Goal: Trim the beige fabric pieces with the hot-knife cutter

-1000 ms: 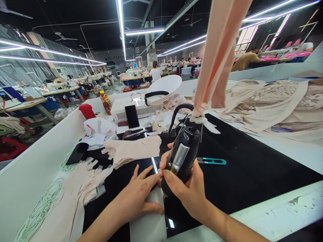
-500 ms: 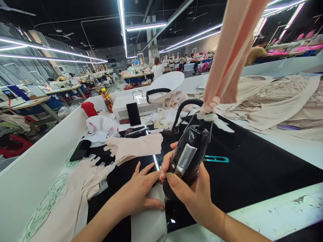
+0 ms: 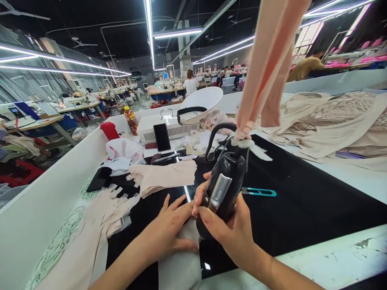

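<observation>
My right hand [image 3: 229, 233] is wrapped around a black corded hand tool [image 3: 222, 185] with a silver plate on its side. A tied pink fabric strip [image 3: 263, 72] runs upward from the tool's top. Its lower end is at the pale fabric piece [image 3: 179, 268], and the exact contact is hidden. My left hand [image 3: 172, 225] lies flat over that fabric with fingers spread, fingertips beside the tool. Beyond my left hand lies a stack of pale pink cut fabric [image 3: 166, 175]. Teal thread snips [image 3: 260, 192] rest right of the tool.
More cut pieces [image 3: 99, 229] and pale green cord bundles [image 3: 60, 237] lie at the left. Behind are a phone [image 3: 162, 137], a white vented box [image 3: 151, 129], a white visor [image 3: 202, 102] and a drink bottle [image 3: 130, 119]. Beige fabric [image 3: 326, 121] is heaped at the right.
The view has shifted slightly, and the hanging strip appears a little further left. Both hands keep their places, the right one still around the tool.
</observation>
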{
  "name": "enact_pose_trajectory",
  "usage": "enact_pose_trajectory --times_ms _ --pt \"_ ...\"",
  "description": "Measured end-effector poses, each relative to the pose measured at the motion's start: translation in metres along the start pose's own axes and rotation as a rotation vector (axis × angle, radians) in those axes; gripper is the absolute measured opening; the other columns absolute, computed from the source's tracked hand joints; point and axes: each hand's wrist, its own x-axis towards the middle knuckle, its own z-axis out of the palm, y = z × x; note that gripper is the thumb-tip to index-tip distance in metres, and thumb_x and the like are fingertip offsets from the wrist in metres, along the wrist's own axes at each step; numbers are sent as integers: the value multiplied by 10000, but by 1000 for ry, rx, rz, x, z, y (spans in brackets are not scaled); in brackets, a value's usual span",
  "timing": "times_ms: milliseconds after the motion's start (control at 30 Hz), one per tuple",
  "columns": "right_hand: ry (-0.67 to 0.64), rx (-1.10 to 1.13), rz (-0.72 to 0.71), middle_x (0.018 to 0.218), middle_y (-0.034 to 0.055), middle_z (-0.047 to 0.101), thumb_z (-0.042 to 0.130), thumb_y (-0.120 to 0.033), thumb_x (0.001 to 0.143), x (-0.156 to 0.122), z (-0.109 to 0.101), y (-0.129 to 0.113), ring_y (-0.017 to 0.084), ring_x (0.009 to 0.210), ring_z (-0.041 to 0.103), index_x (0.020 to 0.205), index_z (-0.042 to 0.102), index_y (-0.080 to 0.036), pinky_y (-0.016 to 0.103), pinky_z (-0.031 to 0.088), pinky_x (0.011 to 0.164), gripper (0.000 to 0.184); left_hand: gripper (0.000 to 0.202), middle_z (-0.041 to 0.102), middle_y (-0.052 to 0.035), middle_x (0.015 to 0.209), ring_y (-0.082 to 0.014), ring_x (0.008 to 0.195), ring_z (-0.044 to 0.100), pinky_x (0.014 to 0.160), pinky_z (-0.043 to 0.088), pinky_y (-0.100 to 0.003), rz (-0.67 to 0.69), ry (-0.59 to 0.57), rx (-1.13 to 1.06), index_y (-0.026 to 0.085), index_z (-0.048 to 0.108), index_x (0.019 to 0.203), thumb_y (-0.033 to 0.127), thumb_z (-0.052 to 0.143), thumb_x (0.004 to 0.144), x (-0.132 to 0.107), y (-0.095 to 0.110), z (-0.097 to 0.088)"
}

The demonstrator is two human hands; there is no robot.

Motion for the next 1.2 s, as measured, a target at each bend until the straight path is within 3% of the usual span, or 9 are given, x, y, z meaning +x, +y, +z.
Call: enact_pose_trajectory --times_ms 67,133,200,300,367,467,800,1067,1200 --pt "15 33 -18 794 -34 680 795 -185 830 4 -2 -3 137 641 661 1056 590 -275 271 618 654 319 733 484 -131 1612 -431 1512 399 1186 267 -791 -8 149 97 273 582 1433 354 934 796 -13 3 5" --pt "30 63 -31 793 -44 684 803 -178 831 7 -5 -6 123 628 654 1086 586 -283 250 604 641 351 448 591 -115 1492 -355 1401 545 1175 440 -630 -13 323 190 237 623 1305 318 828 915 -28 8 11" --pt "40 72 -35 806 -42 686 800 -183 837 9 -7 -6 125 636 655 1094 593 -286 253 596 636 345 168 697 -91 1232 -264 1132 703 967 615 -420 21 443 249 212 624 1206 288 619 1056 -42 17 20" --pt "44 60 -29 819 -29 687 800 -217 852 10 -9 -4 135 639 646 1088 599 -283 264 583 613 316 244 698 -51 940 -197 785 716 695 615 -306 118 490 332 189 612 1108 237 373 1127 -52 28 40" --pt "47 54 -21 820 -23 683 807 -239 855 9 -10 -2 141 642 637 1081 599 -280 270 580 606 310 287 682 -39 856 -194 690 691 625 586 -307 138 519 416 171 613 1098 196 329 1120 -53 31 54" --pt "46 52 -12 833 -16 683 813 -265 858 9 -11 -2 149 656 632 1096 600 -281 282 581 605 319 305 705 -53 900 -207 724 703 640 582 -323 116 529 488 149 614 1175 155 318 1104 -52 28 65" --pt "7 33 -18 865 -9 682 800 -342 915 7 -14 1 146 647 630 1182 609 -302 255 545 528 330 238 751 -14 1071 -167 1044 726 916 577 -254 265 367 210 238 658 1153 94 491 1064 -72 8 19" --pt "9 -9 -29 846 -6 689 815 -398 904 7 -14 5 148 628 634 1148 625 -304 221 495 454 323 390 714 -66 1157 -180 1023 720 909 627 -293 52 494 105 198 650 1211 -27 455 959 -58 2 26" --pt "-30 -24 -16 877 7 690 798 -352 923 8 -19 8 152 624 642 1203 605 -306 241 520 472 344 301 700 -89 1162 -212 1072 704 930 638 -345 39 547 163 159 646 1186 2 464 1005 -42 0 31"
